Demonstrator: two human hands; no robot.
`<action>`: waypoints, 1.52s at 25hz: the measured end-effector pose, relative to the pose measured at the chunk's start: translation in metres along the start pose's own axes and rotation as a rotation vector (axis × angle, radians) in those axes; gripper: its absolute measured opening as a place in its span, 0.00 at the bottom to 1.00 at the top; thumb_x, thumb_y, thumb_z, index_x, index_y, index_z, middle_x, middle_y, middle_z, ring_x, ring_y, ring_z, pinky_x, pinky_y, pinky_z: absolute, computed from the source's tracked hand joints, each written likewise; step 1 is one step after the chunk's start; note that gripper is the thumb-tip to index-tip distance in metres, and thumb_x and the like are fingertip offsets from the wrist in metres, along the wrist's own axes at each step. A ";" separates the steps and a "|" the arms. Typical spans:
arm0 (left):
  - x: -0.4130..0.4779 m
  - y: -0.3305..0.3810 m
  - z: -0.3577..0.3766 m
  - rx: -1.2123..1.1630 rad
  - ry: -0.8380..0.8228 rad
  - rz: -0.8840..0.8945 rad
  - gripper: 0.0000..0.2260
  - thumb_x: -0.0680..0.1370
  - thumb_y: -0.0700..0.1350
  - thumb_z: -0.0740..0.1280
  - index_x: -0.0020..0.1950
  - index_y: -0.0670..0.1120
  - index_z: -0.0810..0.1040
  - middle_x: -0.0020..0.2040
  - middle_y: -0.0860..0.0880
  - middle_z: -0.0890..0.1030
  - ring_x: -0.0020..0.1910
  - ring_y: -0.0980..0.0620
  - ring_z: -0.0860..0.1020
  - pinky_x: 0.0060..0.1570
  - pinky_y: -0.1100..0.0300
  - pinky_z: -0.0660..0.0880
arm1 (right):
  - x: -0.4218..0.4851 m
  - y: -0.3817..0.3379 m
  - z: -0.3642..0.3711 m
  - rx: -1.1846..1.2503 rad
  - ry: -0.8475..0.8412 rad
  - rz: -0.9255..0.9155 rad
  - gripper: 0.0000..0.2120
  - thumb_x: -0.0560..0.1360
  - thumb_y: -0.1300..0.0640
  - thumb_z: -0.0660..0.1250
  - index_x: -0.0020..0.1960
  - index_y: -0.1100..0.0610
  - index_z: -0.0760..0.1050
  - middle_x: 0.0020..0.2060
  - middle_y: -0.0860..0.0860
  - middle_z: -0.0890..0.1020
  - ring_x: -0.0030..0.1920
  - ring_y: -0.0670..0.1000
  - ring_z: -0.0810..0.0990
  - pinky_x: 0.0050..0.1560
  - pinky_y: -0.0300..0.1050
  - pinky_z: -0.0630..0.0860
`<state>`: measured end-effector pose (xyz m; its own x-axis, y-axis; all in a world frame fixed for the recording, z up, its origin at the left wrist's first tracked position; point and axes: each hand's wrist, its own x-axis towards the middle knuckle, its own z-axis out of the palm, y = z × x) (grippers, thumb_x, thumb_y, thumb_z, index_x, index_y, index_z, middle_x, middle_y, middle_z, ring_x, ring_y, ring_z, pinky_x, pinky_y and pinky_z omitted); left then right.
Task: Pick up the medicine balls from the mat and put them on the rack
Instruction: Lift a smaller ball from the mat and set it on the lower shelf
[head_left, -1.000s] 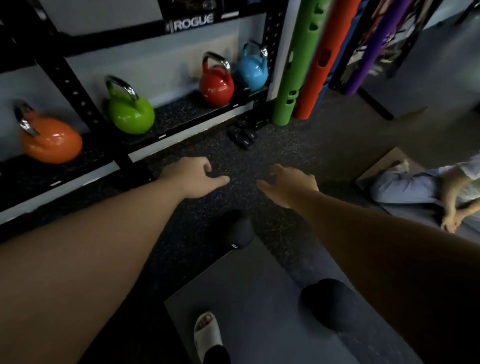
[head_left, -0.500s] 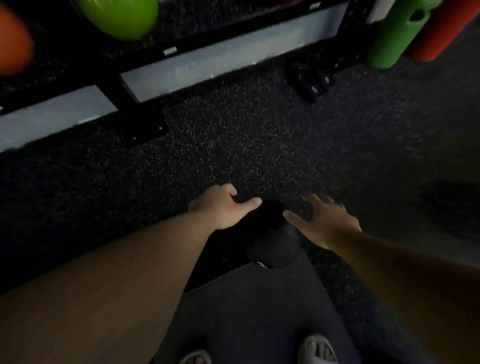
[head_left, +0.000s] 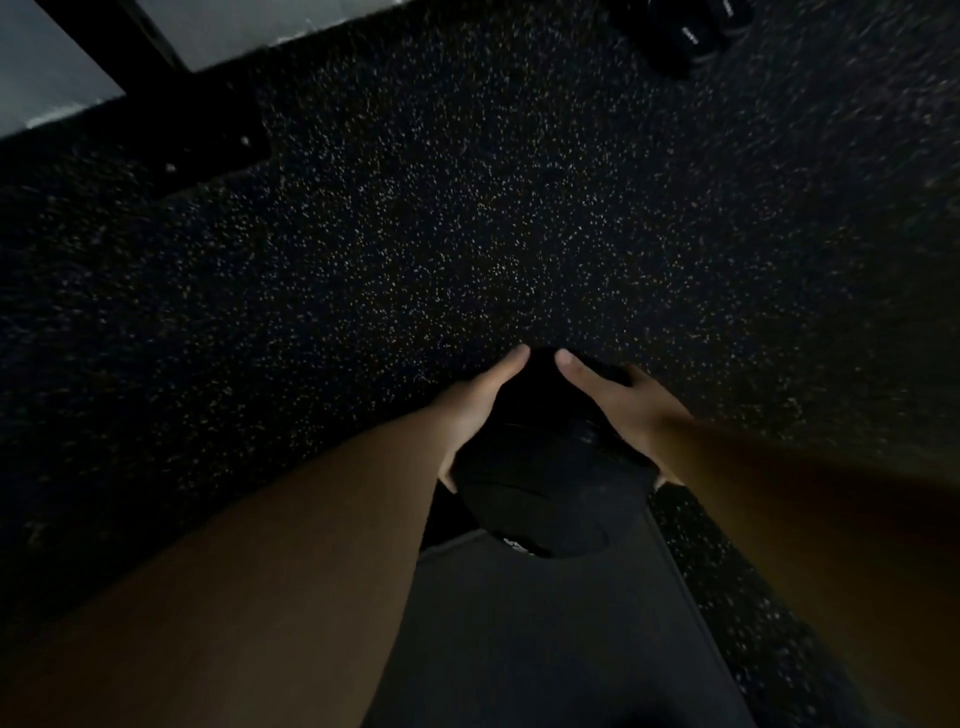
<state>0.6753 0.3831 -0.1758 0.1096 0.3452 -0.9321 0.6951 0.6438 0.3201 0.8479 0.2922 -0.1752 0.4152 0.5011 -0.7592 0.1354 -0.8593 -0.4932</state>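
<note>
A black medicine ball (head_left: 545, 478) sits at the far corner of the grey mat (head_left: 545, 639), low in the middle of the view. My left hand (head_left: 475, 410) presses against its left side, thumb up over the top. On the ball's right side lies my right hand (head_left: 618, 405), with its fingers spread over the top. Both hands clasp the ball between them. The rack's black foot and frame (head_left: 171, 109) show at the top left. The second ball is out of view.
Dark speckled rubber floor (head_left: 493, 208) fills the space between the mat and the rack. A pair of small black objects (head_left: 685, 31) lies on the floor at the top right. Pale wall panels (head_left: 47, 88) sit behind the rack base.
The view has tilted down and come closer to the floor. Both hands went from hovering apart over the ball to closing on its two sides.
</note>
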 end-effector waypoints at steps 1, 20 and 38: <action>0.002 -0.001 0.002 -0.070 -0.019 -0.024 0.62 0.49 0.85 0.70 0.76 0.52 0.76 0.72 0.42 0.80 0.61 0.38 0.81 0.65 0.36 0.76 | -0.002 0.001 0.001 0.088 0.018 0.005 0.62 0.50 0.14 0.69 0.76 0.46 0.73 0.71 0.53 0.79 0.66 0.61 0.80 0.69 0.60 0.76; -0.623 0.409 -0.246 -0.263 0.473 0.981 0.36 0.52 0.70 0.78 0.54 0.51 0.87 0.48 0.55 0.90 0.51 0.57 0.87 0.54 0.62 0.80 | -0.442 -0.544 -0.333 0.399 0.370 -0.877 0.34 0.54 0.33 0.84 0.57 0.38 0.80 0.54 0.41 0.86 0.55 0.37 0.83 0.58 0.30 0.71; -1.081 0.603 -0.513 -0.334 0.691 1.600 0.45 0.58 0.75 0.76 0.71 0.55 0.79 0.63 0.51 0.84 0.60 0.46 0.83 0.64 0.44 0.80 | -0.793 -0.959 -0.447 0.446 0.534 -1.478 0.57 0.58 0.22 0.74 0.80 0.48 0.67 0.65 0.47 0.77 0.66 0.52 0.78 0.61 0.47 0.76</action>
<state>0.6115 0.7480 1.1119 0.1187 0.8563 0.5027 0.0487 -0.5107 0.8584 0.7905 0.6733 1.0895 0.4272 0.6430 0.6357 0.4586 0.4518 -0.7652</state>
